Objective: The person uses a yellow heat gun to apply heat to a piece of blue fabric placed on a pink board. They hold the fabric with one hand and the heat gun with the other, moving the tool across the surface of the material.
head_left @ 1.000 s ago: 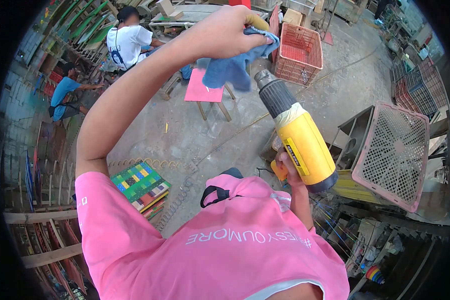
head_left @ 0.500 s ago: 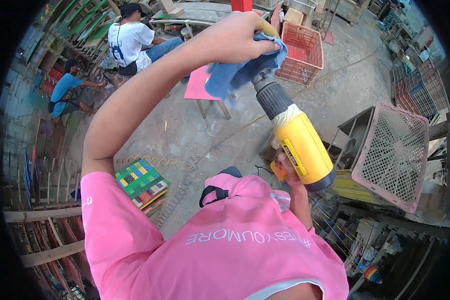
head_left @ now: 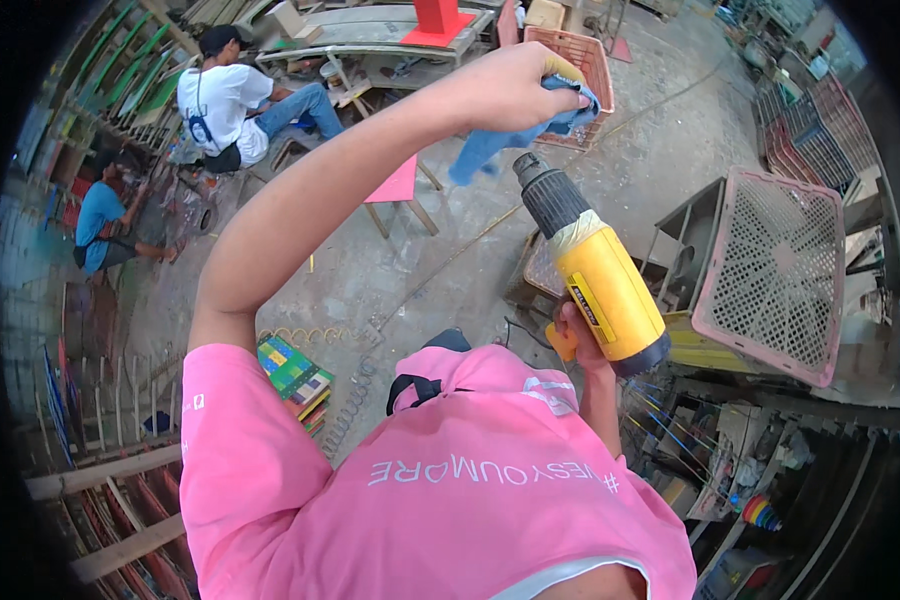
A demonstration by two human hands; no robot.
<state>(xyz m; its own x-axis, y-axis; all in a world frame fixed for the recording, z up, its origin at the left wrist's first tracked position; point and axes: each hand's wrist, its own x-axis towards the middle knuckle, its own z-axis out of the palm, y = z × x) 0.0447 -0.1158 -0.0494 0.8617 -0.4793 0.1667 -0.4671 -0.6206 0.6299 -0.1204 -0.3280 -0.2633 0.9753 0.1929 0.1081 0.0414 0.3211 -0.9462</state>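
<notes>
My left arm reaches across the upper middle, and my left hand (head_left: 532,88) pinches a blue cloth (head_left: 500,145) that hangs from its fingers. Below and to the right of it is a yellow heat gun (head_left: 610,285) with a black nozzle (head_left: 550,195), tilted so that the nozzle points up toward the cloth. A small gap shows between nozzle and cloth. My right hand (head_left: 587,335) is wrapped round the heat gun's handle, partly hidden behind its body.
A red plastic crate (head_left: 598,95) stands beyond my left hand. A pink board on legs (head_left: 398,185) is near my forearm. Two people sit at the upper left. To the right leans a pink mesh crate (head_left: 770,265). Colourful stacked sheets (head_left: 295,375) lie on the floor beside a coiled hose (head_left: 348,400).
My left hand has shifted slightly right and down with the cloth, which hangs in a narrower shape. The heat gun stays nearly in place. The whole view has shifted a little.
</notes>
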